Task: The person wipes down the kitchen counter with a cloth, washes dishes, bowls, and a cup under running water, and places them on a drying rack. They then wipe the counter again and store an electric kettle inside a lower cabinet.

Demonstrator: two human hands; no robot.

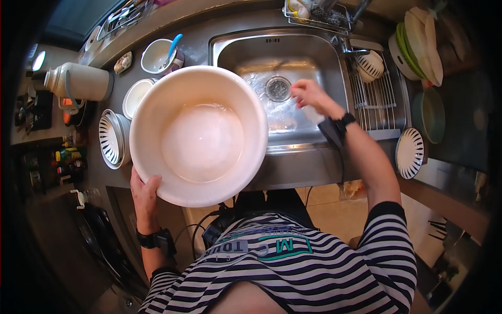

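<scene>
A large white basin [175, 94] with a little water in its bottom is tilted toward me at the counter's front, overlapping the left side of the sink. My left hand [144, 191] grips its lower left rim, thumb showing and the other fingers partly hidden. Over the steel sink [251, 57], just right of the drain strainer [277, 89], is my right hand [312, 97]. Its fingers are curled together; a pale patch shows below them, but I cannot tell whether they hold anything.
Left of the basin are a bowl [151, 55] with a blue-handled spoon, stacked striped bowls [111, 140] and a large jug [83, 81]. Right of the sink are a wire dish rack [374, 99], a striped plate [409, 153] and upright basins [426, 47]. The faucet [355, 51] is beside the sink's far right.
</scene>
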